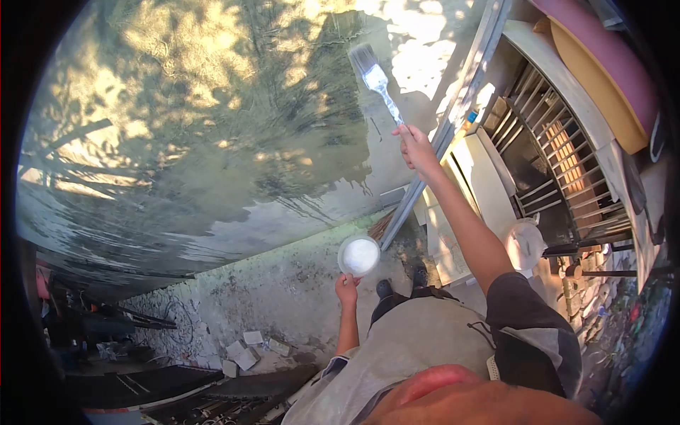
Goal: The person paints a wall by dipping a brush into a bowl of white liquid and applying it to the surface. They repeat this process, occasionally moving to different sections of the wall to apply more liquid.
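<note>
While our right hand (414, 149) is closed around the tail end of the brush (375, 74) handle, arm stretched up, the bristles lie on the grey wall (177, 142), far and slightly left of the fist; we judge the end grip gives reach. Our left hand (346, 289) pinches the near rim of a round bowl (359, 256) of white liquid, held level and low near the body, likely so nothing spills. A barred gate (552, 163) and white bucket (525, 244) stand right; broken blocks (244, 350) lie near left.
</note>
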`<state>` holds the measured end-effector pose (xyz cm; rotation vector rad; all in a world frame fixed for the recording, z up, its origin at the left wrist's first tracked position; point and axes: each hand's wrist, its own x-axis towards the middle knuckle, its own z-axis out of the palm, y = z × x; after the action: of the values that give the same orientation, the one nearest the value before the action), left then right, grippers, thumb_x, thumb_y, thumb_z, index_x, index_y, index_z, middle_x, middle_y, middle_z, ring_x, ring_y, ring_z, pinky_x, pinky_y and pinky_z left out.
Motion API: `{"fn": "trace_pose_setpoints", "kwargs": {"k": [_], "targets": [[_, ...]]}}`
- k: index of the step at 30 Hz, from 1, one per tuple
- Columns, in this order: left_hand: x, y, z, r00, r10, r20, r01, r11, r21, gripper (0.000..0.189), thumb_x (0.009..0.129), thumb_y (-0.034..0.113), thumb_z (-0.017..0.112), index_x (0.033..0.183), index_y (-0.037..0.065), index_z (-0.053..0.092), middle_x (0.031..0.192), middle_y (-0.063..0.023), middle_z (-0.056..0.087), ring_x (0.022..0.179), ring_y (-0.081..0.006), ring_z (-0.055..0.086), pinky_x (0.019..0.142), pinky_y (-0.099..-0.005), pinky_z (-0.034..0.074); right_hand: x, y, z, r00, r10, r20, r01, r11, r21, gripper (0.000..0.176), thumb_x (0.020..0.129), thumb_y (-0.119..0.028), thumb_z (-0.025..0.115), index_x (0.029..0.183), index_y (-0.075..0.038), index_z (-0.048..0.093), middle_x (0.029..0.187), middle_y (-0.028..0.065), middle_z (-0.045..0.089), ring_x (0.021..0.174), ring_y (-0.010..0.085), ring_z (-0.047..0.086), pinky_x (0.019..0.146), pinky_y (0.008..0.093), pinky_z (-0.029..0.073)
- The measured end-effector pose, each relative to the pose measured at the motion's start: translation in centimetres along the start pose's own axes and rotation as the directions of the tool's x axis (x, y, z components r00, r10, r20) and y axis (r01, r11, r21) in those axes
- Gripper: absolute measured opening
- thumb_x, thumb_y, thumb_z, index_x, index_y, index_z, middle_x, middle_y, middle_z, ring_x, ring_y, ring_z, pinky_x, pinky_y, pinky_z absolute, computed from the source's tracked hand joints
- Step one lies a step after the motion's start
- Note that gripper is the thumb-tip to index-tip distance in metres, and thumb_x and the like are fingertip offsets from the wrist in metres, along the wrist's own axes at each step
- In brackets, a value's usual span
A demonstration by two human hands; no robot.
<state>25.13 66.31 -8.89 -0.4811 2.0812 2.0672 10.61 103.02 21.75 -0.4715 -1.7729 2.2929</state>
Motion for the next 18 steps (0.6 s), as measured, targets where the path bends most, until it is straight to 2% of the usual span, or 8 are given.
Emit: {"fn": "trace_pose_setpoints", "kwargs": {"k": [3,4,6,7,9,12,15,18], "targets": [[1.2,-0.5,-1.5,0.999,-0.010,0.034,0.009,1.000,0.013,0.017,0.094,0.010,0.056,0.088,-0.005,0.060,0.083,-0.0124,0.065,0.070,-0.0203,0.068,0.064,-0.0294,0.059,-3.0,10.9,-1.6,0.955,0.266,-0.131,-0.270,0.963,-0.016,0.030,0.101,-0.038,0.047,0.099,-0.008,0.055,0.058,-0.0067,0.033,0.041,0.0030,0.025,0.036,0.0221,0.018],[1.7,-0.7,-2.1,0.998,-0.001,0.056,0.000,1.000,0.021,0.018,0.094,0.010,0.056,0.087,-0.005,0.060,0.082,-0.0122,0.065,0.069,-0.0197,0.068,0.064,-0.0292,0.058,-3.4,13.4,-2.0,0.953,0.269,-0.142,-0.273,0.962,-0.016,0.030,0.101,-0.038,0.047,0.099,-0.008,0.055,0.058,-0.0067,0.033,0.041,0.0030,0.025,0.036,0.0221,0.018],[2.6,0.0,-2.9,0.997,0.003,0.075,-0.007,0.999,0.047,0.019,0.095,0.011,0.056,0.086,-0.005,0.061,0.080,-0.0118,0.066,0.069,-0.0192,0.068,0.064,-0.0286,0.058,-4.1,16.6,-2.4,0.865,0.458,-0.202,-0.465,0.885,0.017,0.030,0.100,-0.035,0.048,0.097,-0.006,0.055,0.058,-0.0060,0.033,0.041,0.0035,0.026,0.036,0.0227,0.018],[2.9,0.5,-3.2,0.997,0.011,0.083,-0.016,0.998,0.068,0.020,0.095,0.011,0.056,0.085,-0.005,0.061,0.079,-0.0114,0.066,0.069,-0.0187,0.068,0.064,-0.0280,0.057,-4.1,16.5,-2.1,0.861,0.461,-0.214,-0.467,0.884,0.021,0.030,0.100,-0.035,0.048,0.097,-0.006,0.055,0.058,-0.0060,0.033,0.041,0.0035,0.026,0.036,0.0227,0.018],[3.8,1.6,-3.9,0.994,0.013,0.109,-0.022,0.996,0.085,0.021,0.095,0.012,0.055,0.085,-0.005,0.061,0.078,-0.0110,0.067,0.069,-0.0180,0.068,0.064,-0.0273,0.057,-3.2,14.7,-1.1,0.887,0.423,-0.185,-0.402,0.905,0.139,0.029,0.099,-0.032,0.049,0.096,-0.004,0.055,0.058,-0.0060,0.033,0.041,0.0035,0.027,0.036,0.0221,0.018],[5.3,2.2,-5.0,0.988,0.025,0.152,-0.040,0.994,0.100,0.022,0.096,0.012,0.055,0.084,-0.005,0.062,0.077,-0.0106,0.068,0.069,-0.0168,0.068,0.064,-0.0262,0.056,-1.7,5.5,1.8,0.959,0.245,-0.142,-0.232,0.967,0.103,0.029,0.100,-0.032,0.048,0.096,-0.004,0.056,0.058,-0.0070,0.032,0.042,0.0030,0.024,0.037,0.0212,0.017],[7.0,2.1,-6.1,0.984,0.049,0.171,-0.069,0.991,0.115,0.022,0.096,0.013,0.054,0.085,-0.005,0.062,0.078,-0.0107,0.068,0.069,-0.0163,0.067,0.064,-0.0258,0.056,-4.1,-6.1,5.0,0.997,-0.022,-0.077,0.028,0.996,0.082,0.031,0.100,-0.033,0.050,0.102,-0.002,0.057,0.058,-0.0077,0.030,0.044,0.0025,0.021,0.037,0.0211,0.017],[7.8,2.5,-6.8,0.985,0.063,0.159,-0.082,0.990,0.117,0.022,0.096,0.012,0.055,0.086,-0.005,0.062,0.079,-0.0111,0.068,0.070,-0.0162,0.067,0.064,-0.0255,0.056,-7.3,-14.6,7.4,0.953,-0.300,-0.046,0.303,0.950,0.073,0.033,0.101,-0.032,0.049,0.108,-0.001,0.058,0.058,-0.0080,0.029,0.044,0.0016,0.021,0.037,0.0197,0.016]]}}
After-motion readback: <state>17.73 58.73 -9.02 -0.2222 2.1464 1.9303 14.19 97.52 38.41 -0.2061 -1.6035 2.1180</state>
